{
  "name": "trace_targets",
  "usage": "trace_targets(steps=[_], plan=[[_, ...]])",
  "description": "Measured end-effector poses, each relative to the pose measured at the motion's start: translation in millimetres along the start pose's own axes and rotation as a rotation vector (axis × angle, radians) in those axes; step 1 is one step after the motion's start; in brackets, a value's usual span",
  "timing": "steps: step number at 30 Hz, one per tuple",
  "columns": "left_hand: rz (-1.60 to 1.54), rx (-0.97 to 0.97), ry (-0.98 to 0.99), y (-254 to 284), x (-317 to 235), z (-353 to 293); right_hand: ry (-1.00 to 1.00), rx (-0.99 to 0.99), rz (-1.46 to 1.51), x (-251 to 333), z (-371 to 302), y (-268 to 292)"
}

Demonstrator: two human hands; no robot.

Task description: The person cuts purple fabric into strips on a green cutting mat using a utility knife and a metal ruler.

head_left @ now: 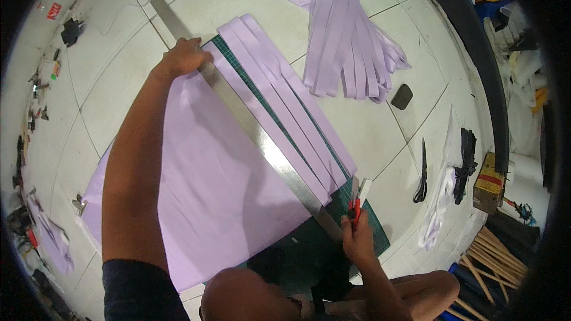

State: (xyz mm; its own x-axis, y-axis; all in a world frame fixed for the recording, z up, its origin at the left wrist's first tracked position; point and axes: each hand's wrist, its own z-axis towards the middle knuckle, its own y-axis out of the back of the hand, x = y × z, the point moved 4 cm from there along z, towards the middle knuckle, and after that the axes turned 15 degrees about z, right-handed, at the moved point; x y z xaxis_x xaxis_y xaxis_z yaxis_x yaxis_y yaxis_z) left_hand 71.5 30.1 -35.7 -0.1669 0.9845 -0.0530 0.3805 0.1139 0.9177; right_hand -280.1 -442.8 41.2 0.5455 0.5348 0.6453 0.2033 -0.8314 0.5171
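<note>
My left hand (185, 59) is closed over the far part of a long metal ruler (276, 157) and holds it down on lilac fabric (214, 172). The ruler slants from far left to near right across the cloth. Several cut lilac strips (279, 95) lie side by side along its right. A green cutting mat (376, 226) shows under the cloth and between strips. Near the ruler's near end, my right hand (358, 241) is closed round a red-handled utility knife (355, 211), its blade pointing away from me. A small white piece (365, 189) is beside the blade.
A heap of lilac strips (351, 35) lies beyond the mat on the tiled floor. To the right are a dark rounded block (402, 97), black scissors (422, 175) and a black bundle (466, 166). A metal clip (78, 204) sits at the fabric's left corner. Wooden sticks (496, 255) lie at lower right.
</note>
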Motion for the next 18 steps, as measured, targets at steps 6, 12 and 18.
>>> trace_targets(steps=[6, 12, 18], plan=[[0.181, -0.248, 0.086, 2.8, -49.0, -23.9, -0.094, 0.064, 0.140, -26.5, -12.5, -23.6], [-0.019, -0.392, -0.012, -2.1, -45.7, -19.0, -0.194, 0.008, 0.221, -40.7, -20.2, -22.7], [-0.272, -0.439, -0.024, -6.2, -42.6, 1.9, -0.185, 0.028, 0.241, -58.7, -24.0, -29.0]])
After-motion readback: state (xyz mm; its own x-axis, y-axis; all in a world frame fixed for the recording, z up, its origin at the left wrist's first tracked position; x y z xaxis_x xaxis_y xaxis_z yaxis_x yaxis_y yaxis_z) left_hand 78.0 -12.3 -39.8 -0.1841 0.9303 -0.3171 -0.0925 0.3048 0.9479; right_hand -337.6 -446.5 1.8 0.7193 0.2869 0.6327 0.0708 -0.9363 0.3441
